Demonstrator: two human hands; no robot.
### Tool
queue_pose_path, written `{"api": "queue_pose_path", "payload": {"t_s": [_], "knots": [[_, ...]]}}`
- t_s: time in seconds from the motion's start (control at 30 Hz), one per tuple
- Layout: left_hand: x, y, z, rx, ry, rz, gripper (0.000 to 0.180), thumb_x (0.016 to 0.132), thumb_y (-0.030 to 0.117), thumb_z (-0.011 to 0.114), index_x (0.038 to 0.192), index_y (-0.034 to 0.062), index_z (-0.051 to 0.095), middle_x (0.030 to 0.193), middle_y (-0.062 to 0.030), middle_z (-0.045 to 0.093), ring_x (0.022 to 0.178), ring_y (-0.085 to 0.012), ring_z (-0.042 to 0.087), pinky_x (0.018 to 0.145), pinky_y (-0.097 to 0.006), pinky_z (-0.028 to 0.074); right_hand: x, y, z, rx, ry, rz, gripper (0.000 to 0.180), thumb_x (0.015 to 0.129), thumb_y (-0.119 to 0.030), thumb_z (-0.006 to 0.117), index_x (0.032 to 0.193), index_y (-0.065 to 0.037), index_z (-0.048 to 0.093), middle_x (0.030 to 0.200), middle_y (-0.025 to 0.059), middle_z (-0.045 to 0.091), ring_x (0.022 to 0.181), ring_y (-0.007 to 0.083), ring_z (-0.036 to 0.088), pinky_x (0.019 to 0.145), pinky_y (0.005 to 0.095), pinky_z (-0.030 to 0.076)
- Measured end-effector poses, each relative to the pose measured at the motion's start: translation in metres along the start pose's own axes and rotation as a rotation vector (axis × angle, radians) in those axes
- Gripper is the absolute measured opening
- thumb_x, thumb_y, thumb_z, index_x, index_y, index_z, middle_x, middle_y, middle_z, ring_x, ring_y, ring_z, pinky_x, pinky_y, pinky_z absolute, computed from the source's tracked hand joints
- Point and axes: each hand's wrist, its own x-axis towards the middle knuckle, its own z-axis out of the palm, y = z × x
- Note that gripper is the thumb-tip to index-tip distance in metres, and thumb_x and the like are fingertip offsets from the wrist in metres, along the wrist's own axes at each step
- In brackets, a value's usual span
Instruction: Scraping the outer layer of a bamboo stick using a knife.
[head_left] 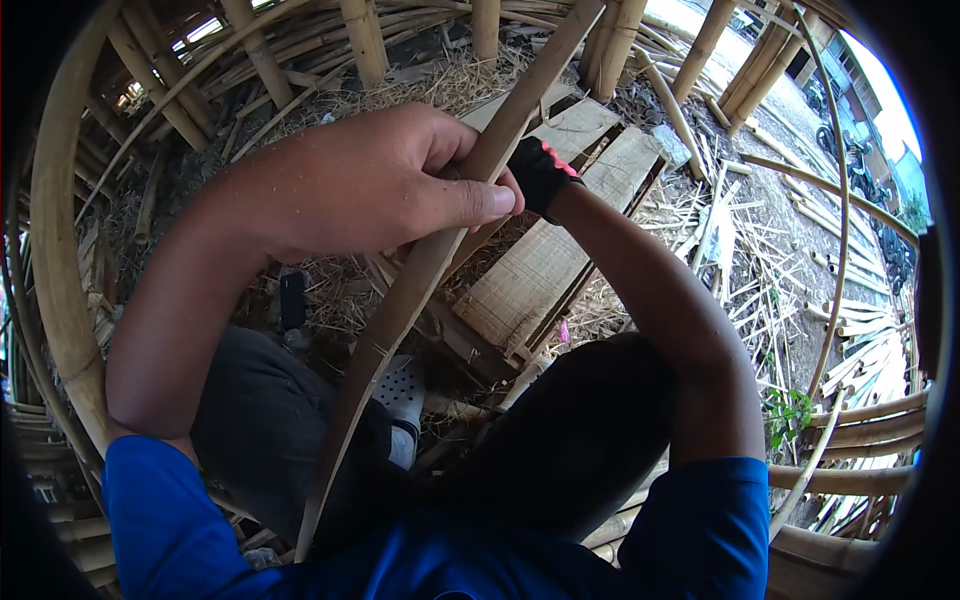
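Observation:
A long split bamboo strip [395,315] slants from beside my lap up past the far end of a low wooden bench. My left hand [420,185] is closed round its upper part, with the thumb pressed along the near face. Just beyond the strip, on its right, is my right hand [545,178] in a black glove with red-pink marks. Its fingers are hidden behind the strip, so whether they grip it does not show. Beneath both hands stands the bench [530,285], made of pale, rough planks.
Straw and shavings litter the ground. Upright bamboo posts [365,45] and stacked poles line the far side. Cut bamboo pieces [860,340] lie at the right, near a thin bent pole [840,220]. A grey clog [402,390] and a dark object [292,300] are below.

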Motion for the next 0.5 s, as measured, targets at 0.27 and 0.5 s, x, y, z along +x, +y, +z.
{"api": "queue_pose_path", "payload": {"t_s": [0.27,0.5], "knots": [[0.002,0.0,-0.012,0.215,0.08,-0.124,0.038,0.099,0.037,0.063,0.117,0.0043,0.069,0.092,-0.0015,0.065,0.09,-0.0128,0.061,0.084,-0.032,0.05,0.002,0.01,0.037,0.065,0.184,-0.048,0.014,0.084,-0.013,0.062,0.085,-0.006,0.074,0.086,0.0164,0.073,0.08,0.034,0.074,0.067,0.0433,0.06],[-0.007,0.01,-0.011,0.242,0.085,-0.139,0.04,0.099,0.042,0.063,0.116,0.0062,0.069,0.09,-0.0004,0.063,0.089,-0.0129,0.062,0.082,-0.032,0.051,-0.018,-0.024,0.001,0.197,0.066,0.146,0.027,0.095,-0.027,0.051,0.101,-0.011,0.072,0.097,0.0178,0.071,0.092,0.0378,0.071,0.081,0.0467,0.058]]}}
